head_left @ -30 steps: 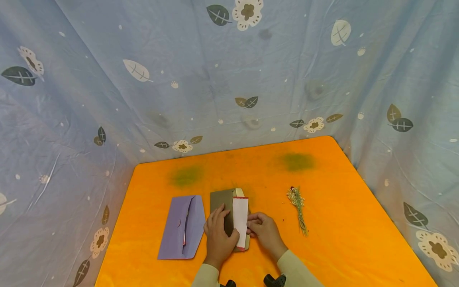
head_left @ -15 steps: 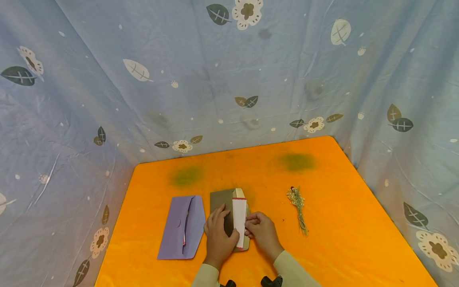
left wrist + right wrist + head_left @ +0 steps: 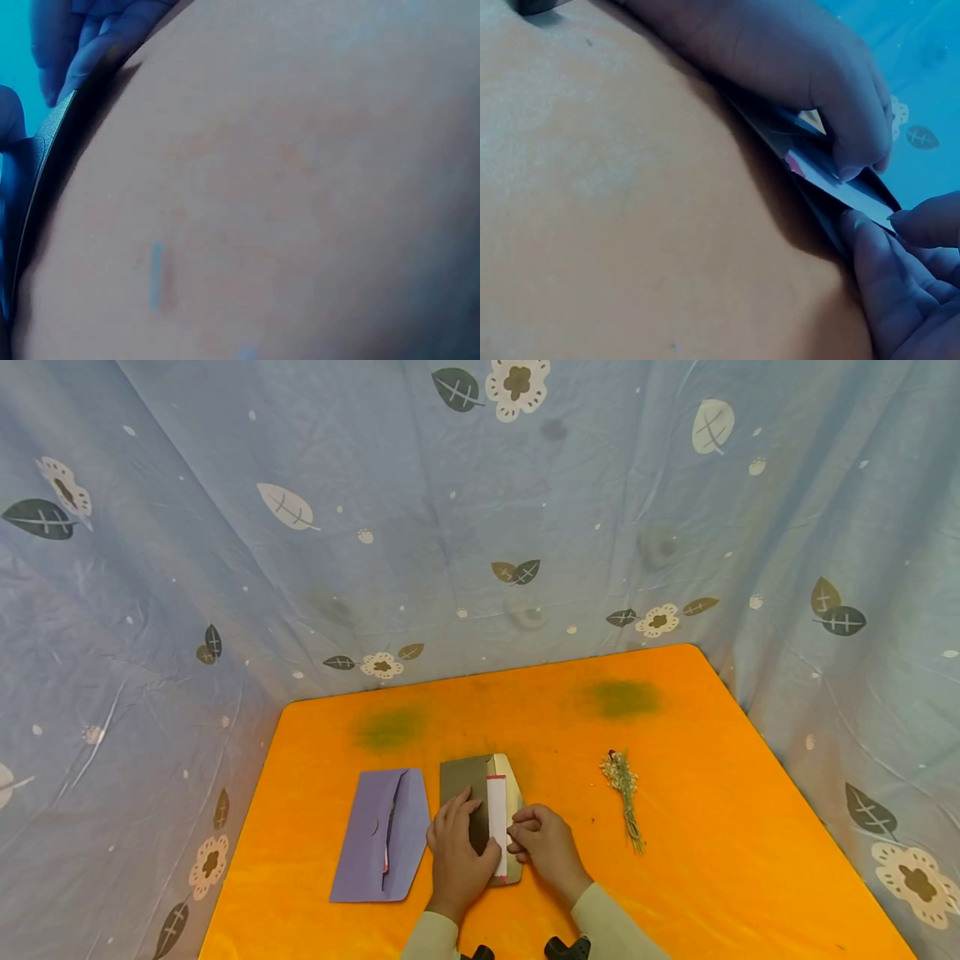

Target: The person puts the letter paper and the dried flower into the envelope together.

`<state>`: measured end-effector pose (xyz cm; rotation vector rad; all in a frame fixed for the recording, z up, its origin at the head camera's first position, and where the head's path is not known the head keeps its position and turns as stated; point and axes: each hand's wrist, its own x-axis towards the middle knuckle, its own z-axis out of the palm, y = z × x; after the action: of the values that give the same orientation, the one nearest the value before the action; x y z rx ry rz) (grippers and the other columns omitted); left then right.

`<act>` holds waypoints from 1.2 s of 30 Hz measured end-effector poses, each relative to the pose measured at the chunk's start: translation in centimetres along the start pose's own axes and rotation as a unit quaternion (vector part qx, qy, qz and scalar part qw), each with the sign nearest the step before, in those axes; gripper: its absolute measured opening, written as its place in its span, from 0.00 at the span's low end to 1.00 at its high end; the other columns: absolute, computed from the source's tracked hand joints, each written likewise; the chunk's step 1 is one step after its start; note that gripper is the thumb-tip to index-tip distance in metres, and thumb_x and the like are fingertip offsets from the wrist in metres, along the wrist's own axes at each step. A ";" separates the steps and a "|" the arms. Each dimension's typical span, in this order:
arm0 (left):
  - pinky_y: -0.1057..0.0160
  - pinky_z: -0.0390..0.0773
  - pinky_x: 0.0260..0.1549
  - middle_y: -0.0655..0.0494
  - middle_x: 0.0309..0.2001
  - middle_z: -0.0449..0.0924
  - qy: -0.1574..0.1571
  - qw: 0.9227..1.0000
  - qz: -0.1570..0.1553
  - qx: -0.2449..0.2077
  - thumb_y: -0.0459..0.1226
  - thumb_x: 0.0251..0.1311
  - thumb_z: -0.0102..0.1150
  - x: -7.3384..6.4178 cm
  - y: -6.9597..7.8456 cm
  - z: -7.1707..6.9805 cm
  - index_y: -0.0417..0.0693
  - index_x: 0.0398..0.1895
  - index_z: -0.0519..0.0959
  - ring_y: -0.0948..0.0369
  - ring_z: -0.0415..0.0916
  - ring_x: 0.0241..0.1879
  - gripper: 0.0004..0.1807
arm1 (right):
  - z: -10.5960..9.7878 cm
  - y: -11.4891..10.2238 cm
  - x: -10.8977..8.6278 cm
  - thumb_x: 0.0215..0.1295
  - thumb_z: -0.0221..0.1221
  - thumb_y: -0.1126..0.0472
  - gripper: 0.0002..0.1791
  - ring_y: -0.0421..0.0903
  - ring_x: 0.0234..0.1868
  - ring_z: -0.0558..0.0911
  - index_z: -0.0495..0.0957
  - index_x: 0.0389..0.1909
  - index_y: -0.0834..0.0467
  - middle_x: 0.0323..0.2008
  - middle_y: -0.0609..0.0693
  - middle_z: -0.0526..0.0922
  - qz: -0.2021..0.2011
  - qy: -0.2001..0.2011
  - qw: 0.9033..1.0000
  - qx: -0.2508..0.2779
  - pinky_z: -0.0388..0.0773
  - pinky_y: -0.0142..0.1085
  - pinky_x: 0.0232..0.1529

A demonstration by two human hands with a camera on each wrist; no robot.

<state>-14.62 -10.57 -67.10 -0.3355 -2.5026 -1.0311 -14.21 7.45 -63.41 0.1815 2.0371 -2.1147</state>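
Note:
A brown envelope (image 3: 463, 774) lies on the orange table with its flap spread to the right. My left hand (image 3: 458, 855) presses on its body, fingers over the front and thumb at the mouth by a white card (image 3: 498, 810) with red ends. The card's left part is hidden inside the envelope. From the right side my right hand (image 3: 549, 850) pinches the card's exposed edge between thumb and fingers. In the right wrist view, the left thumb (image 3: 851, 154) bends down over the card, and the right fingers (image 3: 881, 262) hold its near edge.
To the left lies a purple envelope (image 3: 360, 852), flap spread out, with something tucked in its mouth. A small bunch of dried flowers (image 3: 621, 785) rests on the right of the orange table (image 3: 712, 827). Blue patterned curtains (image 3: 405, 510) surround the table.
The white card has slid left, deeper into the brown envelope, so a narrower strip shows. My right hand has shifted slightly left with it. The left hand stays in place.

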 end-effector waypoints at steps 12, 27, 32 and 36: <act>0.30 0.54 0.63 0.50 0.78 0.71 -0.004 1.000 0.000 0.000 0.36 0.51 0.69 0.0 0.0 -0.1 0.45 0.65 0.80 0.45 0.64 0.73 0.32 | 0.1 -0.8 -0.3 0.78 0.61 0.68 0.12 0.54 0.38 0.90 0.79 0.54 0.73 0.39 0.60 0.89 0.016 -0.025 0.999 0.016 0.87 0.38 0.34; 0.29 0.53 0.65 0.49 0.78 0.71 -0.008 1.000 -0.002 -0.006 0.36 0.51 0.71 0.0 0.3 -0.2 0.44 0.65 0.80 0.44 0.65 0.73 0.33 | -0.9 -1.5 -0.9 0.80 0.59 0.63 0.20 0.55 0.43 0.90 0.75 0.61 0.75 0.47 0.61 0.88 0.043 -0.083 0.995 0.039 0.88 0.41 0.38; 0.29 0.53 0.64 0.48 0.78 0.71 -0.009 1.000 -0.001 -0.007 0.36 0.51 0.71 0.0 0.3 -0.2 0.44 0.66 0.80 0.44 0.64 0.73 0.33 | -1.0 -1.6 -1.2 0.81 0.60 0.61 0.21 0.55 0.43 0.90 0.75 0.62 0.74 0.46 0.59 0.87 0.066 -0.103 0.991 0.055 0.88 0.41 0.39; 0.29 0.53 0.64 0.48 0.78 0.71 -0.009 1.000 -0.001 -0.005 0.36 0.52 0.72 0.1 0.2 -0.1 0.43 0.66 0.80 0.44 0.64 0.73 0.33 | -0.9 -1.7 -1.3 0.81 0.61 0.59 0.21 0.56 0.43 0.90 0.76 0.62 0.73 0.47 0.59 0.86 0.080 -0.117 0.987 0.070 0.88 0.41 0.40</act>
<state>-14.56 -10.49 -66.86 -0.3479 -2.5152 -1.0459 -13.37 8.49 -61.54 0.1062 1.6864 -2.0719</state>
